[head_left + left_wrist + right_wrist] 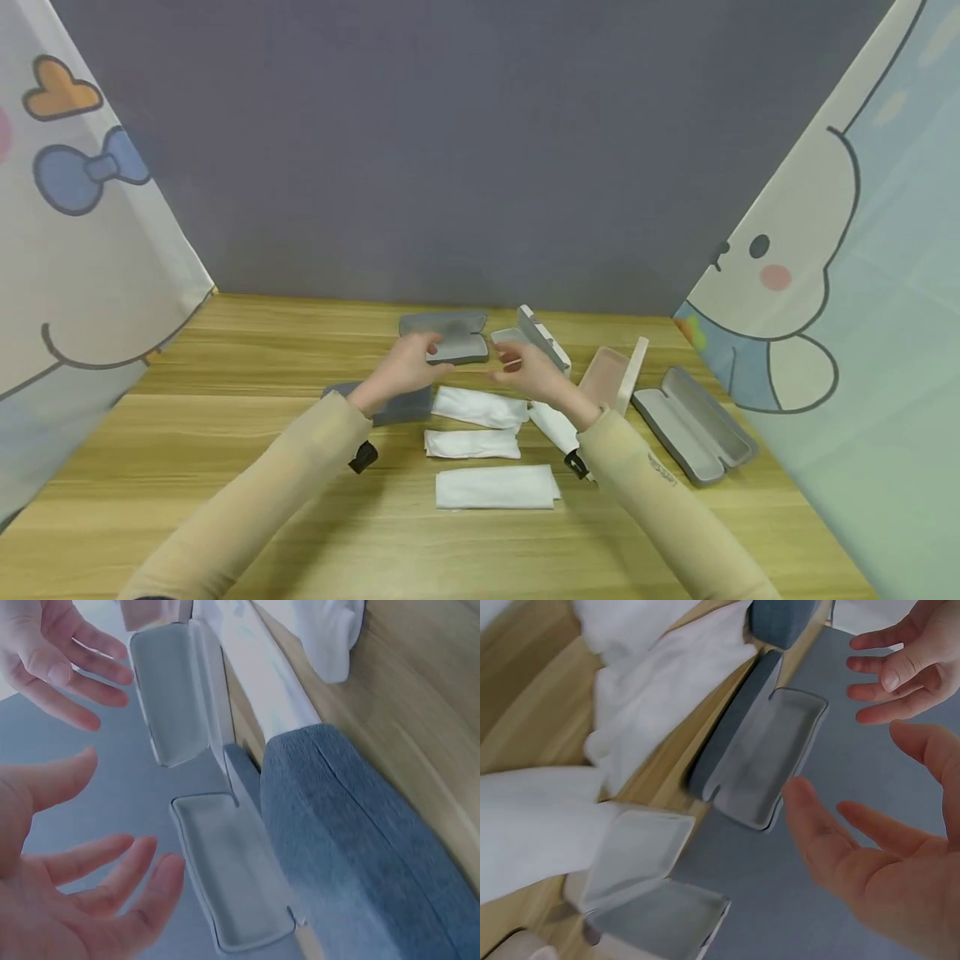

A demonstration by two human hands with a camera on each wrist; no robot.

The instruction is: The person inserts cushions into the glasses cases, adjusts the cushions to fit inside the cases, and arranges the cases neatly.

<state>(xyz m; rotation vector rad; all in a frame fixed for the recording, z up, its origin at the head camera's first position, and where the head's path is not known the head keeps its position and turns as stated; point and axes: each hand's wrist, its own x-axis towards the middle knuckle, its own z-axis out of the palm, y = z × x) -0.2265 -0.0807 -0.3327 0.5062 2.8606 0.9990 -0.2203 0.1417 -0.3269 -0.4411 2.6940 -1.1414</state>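
Note:
My left hand [403,367] hovers with spread, bent fingers in front of an open grey glasses case [457,347], holding nothing. Facing it, my right hand [531,368] is raised by an open white glasses case [553,346] with a grey lining, and its fingers also hold nothing. A gap separates the two hands. Beneath my left wrist lies a closed blue-grey glasses case [408,406], partly hidden by the arm. In the left wrist view this closed case [337,825] shows a fabric-like surface. Folded white cloths [480,407] lie on the table in front of the hands.
Right of my right hand stands an open white case with pink lining [603,377]. Farther right is another open grey case [693,429]. More white cloths [495,487] lie nearer on the wooden table [187,467]. A grey wall [480,167] rises behind.

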